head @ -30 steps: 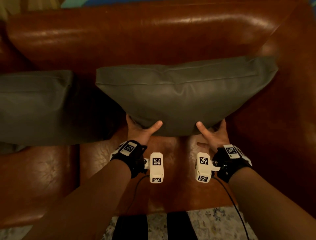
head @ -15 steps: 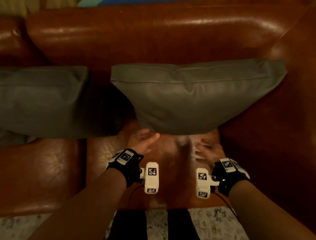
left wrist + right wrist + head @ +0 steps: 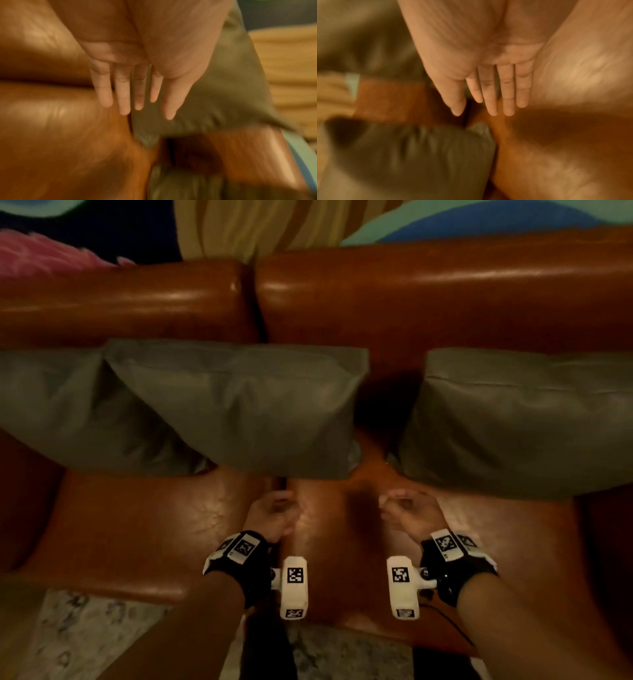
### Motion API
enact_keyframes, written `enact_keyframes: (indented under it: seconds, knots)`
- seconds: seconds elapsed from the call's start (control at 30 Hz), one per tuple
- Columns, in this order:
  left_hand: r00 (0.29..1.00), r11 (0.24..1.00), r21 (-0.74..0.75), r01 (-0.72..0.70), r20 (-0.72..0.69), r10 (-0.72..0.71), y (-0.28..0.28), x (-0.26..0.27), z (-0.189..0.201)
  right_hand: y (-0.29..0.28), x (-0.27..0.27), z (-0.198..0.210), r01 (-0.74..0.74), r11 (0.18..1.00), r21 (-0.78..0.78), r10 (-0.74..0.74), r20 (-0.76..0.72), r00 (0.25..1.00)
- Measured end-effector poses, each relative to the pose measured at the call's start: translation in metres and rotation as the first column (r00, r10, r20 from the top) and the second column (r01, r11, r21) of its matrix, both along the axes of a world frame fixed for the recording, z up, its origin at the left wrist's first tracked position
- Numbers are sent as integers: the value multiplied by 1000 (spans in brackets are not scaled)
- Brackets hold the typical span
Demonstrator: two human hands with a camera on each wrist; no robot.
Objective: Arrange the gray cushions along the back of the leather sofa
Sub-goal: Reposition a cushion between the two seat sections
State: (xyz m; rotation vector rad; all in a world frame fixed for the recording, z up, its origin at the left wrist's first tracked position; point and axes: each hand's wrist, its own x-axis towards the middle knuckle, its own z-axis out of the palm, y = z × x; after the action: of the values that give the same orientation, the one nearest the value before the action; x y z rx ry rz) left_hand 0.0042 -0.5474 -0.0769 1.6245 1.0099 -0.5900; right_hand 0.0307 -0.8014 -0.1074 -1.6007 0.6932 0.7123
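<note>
rug (image 3: 85, 631): pale, mottled pattern, nearest edge of the scene, under sofa front.
left hand (image 3: 272, 513): empty, hovers over seat; head view reads fingers loosely curled, wrist view shows them straight & together. Holds nothing either way.
right hand (image 3: 409, 513): same, empty, relaxed, fingers near-straight in wrist view, not touching any cushion.
seat (image 3: 144, 529): brown leather, glossy w/ fine crease lines, split by a seam between the two hands.
middle cushion (image 3: 239, 405): gray, smooth leather-like skin, plump rectangle, wrinkled at lower corners; stands on seat, leaning on backrest.
right cushion (image 3: 513, 422): same gray type, piped seam near top, leans on backrest; dark gap between it & middle one.
left cushion (image 3: 44, 395): gray, partly behind middle one, overlapping it; runs off frame.
backrest (image 3: 428, 299): rounded brown leather rolls, shiny highlights, vertical split above middle cushion.
step: judged as between placements; all three visible cushions already up against the back.
next move: prob. even out spacing, i.e. close the gap on the right, undo the overlap on the left. Needs two-hand grip on a cushion's lower edge, slide sideways w/o tipping it fwd.
beyond sofa: colourful wall or fabric, too blurred to tell.
</note>
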Motion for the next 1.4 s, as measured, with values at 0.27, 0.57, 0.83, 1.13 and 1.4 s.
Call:
enact_keyframes:
  seconds: [0.27,0.57,0.83,1.13,1.4]
  knots:
    - [977,985,170,17,209,-52,184,50,-6,160,37,-11,94,985,-146,-49,281,958]
    - [876,977,160,138,441,-196,220,111,-30,179,75,-13,162,939,-303,-10,446,895]
    - [841,981,117,152,506,-191,221,113,-49,167,80,-20,111,965,-239,33,527,849]
    - [851,986,112,122,499,-162,216,109,-48,156,80,-11,93,988,-121,-10,555,832]
    - [856,988,75,136,493,-156,218,106,-48,162,76,-14,123,977,-173,-5,560,829]
